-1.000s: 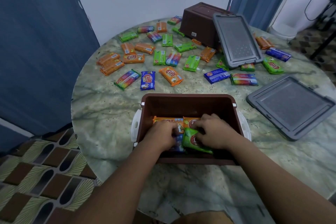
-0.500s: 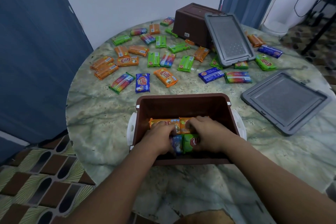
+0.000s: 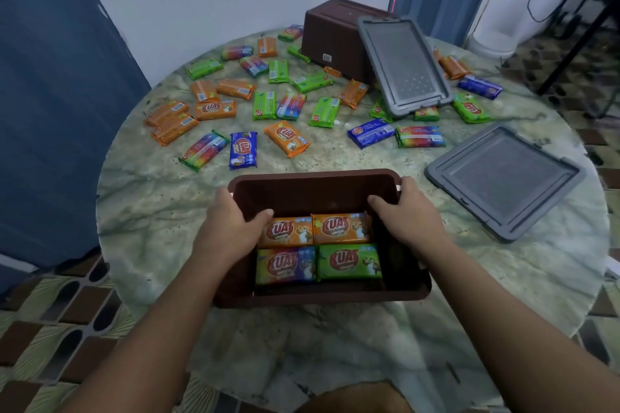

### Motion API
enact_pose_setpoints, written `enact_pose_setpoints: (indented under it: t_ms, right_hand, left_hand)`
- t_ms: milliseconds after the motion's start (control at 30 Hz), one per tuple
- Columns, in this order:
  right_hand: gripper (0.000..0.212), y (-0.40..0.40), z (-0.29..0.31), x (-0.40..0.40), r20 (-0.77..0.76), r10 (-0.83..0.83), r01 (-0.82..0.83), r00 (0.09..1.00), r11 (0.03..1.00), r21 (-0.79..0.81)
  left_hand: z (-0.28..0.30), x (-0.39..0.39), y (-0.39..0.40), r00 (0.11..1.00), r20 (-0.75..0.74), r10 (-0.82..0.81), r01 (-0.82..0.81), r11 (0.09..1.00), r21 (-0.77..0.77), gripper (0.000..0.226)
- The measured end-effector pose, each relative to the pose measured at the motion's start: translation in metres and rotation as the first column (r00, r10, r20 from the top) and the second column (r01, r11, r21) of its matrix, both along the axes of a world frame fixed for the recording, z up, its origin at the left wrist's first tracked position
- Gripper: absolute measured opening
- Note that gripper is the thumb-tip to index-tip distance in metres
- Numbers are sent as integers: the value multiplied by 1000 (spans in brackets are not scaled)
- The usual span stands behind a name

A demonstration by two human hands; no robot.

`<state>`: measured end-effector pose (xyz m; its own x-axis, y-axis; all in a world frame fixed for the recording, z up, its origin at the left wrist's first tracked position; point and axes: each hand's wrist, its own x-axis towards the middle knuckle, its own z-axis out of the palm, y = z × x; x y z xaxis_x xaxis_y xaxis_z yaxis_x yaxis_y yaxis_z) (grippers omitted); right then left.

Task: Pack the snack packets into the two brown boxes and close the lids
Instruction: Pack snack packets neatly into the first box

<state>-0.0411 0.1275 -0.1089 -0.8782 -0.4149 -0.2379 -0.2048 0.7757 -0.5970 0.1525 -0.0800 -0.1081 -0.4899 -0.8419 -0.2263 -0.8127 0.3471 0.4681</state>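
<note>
The near box [image 3: 322, 295] stands open on the table [image 3: 161, 228] in front of the person; four packets lie flat on its floor in two rows, two orange packets [image 3: 315, 230] behind, a rainbow packet [image 3: 285, 265] and a green packet [image 3: 349, 261] in front, edges touching. The left hand [image 3: 228, 228] grips the left wall of the box, thumb inside and just touching the left orange packet, fingers curled over the rim; the right hand [image 3: 406, 214] grips the right wall likewise, thumb inside; neither hand carries a packet.

Judged step: packing of the first box, first layer only; the hands appear to be steadying or shifting the box between loads.

Most packets [image 3: 285, 141] lie loose across the far half of the table; the second box [image 3: 335, 40] stands at the back, seemingly upside down, with one grey lid [image 3: 402, 67] propped against it; the other lid [image 3: 503, 181] lies flat to the right, clear of the near box.

Next move, as judged: release the walls; reach forward for the nearest loose packets; stack them flat on the present layer; lids come much later.
</note>
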Motion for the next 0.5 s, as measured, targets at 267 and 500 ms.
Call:
enact_pose_setpoints:
  t_ms: [267, 500]
  right_hand:
    - [23, -3, -6, -9, 17, 12, -11, 1000, 999, -31]
    - [19, -24, -7, -17, 14, 65, -65, 998, 997, -36]
  left_hand:
    - [-10, -5, -7, 999, -35, 28, -32, 993, -113, 22]
    - [-12, -4, -22, 997, 44, 57, -49, 985, -165, 19]
